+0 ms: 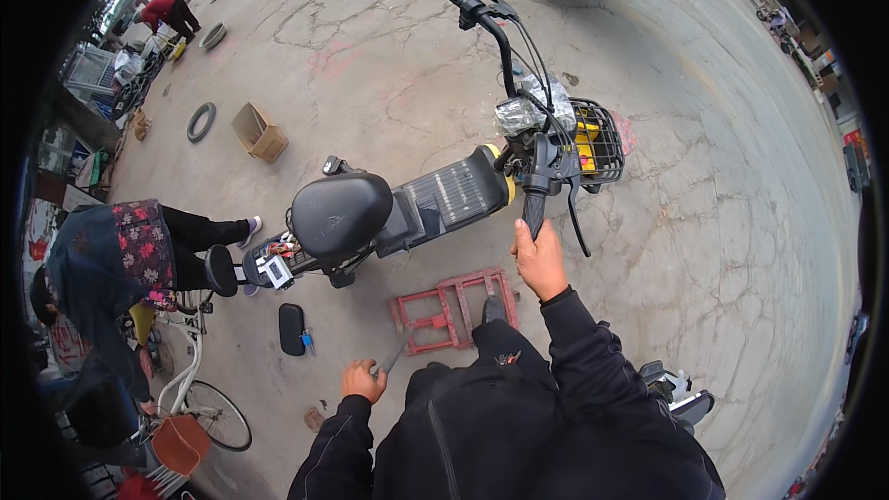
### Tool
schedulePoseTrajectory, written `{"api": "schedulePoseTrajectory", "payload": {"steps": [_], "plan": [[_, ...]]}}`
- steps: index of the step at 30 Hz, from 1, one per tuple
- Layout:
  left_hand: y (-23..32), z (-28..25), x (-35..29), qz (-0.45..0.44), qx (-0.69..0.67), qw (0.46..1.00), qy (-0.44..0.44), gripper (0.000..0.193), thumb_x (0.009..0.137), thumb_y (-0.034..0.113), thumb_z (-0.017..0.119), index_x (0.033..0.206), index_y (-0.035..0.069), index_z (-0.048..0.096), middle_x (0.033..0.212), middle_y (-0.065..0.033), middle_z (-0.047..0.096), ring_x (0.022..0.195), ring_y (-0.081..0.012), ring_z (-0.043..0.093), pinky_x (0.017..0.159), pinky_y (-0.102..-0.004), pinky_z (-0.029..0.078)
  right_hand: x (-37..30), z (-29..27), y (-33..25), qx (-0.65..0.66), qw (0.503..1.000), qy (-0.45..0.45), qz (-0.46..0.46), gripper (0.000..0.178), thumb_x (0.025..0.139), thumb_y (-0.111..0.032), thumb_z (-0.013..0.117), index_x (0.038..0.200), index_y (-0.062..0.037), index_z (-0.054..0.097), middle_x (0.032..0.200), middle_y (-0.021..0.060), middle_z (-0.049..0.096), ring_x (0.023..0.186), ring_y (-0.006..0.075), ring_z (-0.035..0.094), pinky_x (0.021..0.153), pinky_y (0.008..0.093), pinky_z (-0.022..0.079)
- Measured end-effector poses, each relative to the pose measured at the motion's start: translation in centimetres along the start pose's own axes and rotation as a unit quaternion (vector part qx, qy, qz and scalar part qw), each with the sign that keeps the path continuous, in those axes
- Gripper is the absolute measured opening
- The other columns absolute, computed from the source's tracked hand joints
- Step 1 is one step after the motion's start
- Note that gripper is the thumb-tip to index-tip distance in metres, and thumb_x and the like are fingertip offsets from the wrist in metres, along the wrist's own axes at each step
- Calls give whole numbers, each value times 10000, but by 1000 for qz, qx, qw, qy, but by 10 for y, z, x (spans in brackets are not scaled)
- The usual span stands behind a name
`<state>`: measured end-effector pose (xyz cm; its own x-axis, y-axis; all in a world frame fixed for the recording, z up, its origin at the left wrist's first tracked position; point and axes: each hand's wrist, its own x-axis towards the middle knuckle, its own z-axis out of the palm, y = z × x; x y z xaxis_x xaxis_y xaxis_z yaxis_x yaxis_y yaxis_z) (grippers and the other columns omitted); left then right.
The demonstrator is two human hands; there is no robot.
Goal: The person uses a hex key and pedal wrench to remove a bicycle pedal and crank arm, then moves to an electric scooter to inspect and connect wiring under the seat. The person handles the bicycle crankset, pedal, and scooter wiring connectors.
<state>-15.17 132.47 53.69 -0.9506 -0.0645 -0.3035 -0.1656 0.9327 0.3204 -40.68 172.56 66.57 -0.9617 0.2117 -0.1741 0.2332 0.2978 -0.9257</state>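
Right hand [542, 264] grips handlebar [534, 208], left hand [361, 381] apparently rod [395, 351]

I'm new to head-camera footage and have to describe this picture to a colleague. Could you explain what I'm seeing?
Of course. No robot is at work here: these are a person's own bare hands. The single picture comes from a wide fisheye camera on that person's head, looking down, so straight edges bend near the rim.

The right hand grips the black handlebar grip of a two-wheeled scooter. The left hand holds a grey bar slanting toward a red metal frame; whether they are joined is hard to tell.

On the cracked ground also lie a black oblong pad and an open cardboard box. At the left, another person bends beside a white bicycle.
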Motion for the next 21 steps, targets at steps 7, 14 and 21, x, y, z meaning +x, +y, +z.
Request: {"api": "schedulePoseTrajectory", "payload": {"steps": [7,14,21], "plan": [[2,2,-1,-11,-26,996,86,254,808,264,758,951,56,783,955,-143,763,967,-362,691,874,-483,541,12,8,17,-92,994,55,-36,426,1075,-391,626,1006,22,545,692,99,644,473,177,587,420,348,475],[0,11,-3,-28,-109,975,191,243,835,251,757,958,41,763,984,-152,763,1005,-375,687,889,-481,545,10,3,-2,-48,998,27,3,428,1058,-380,634,981,32,547,670,98,630,450,194,597,358,341,479],[-14,40,-28,-116,-237,911,318,431,997,389,662,1181,3,718,1138,-199,729,1078,-401,665,963,-487,517,20,3,6,-35,999,21,16,480,1056,-410,634,923,40,528,690,103,639,451,158,558,376,345,513]]}}
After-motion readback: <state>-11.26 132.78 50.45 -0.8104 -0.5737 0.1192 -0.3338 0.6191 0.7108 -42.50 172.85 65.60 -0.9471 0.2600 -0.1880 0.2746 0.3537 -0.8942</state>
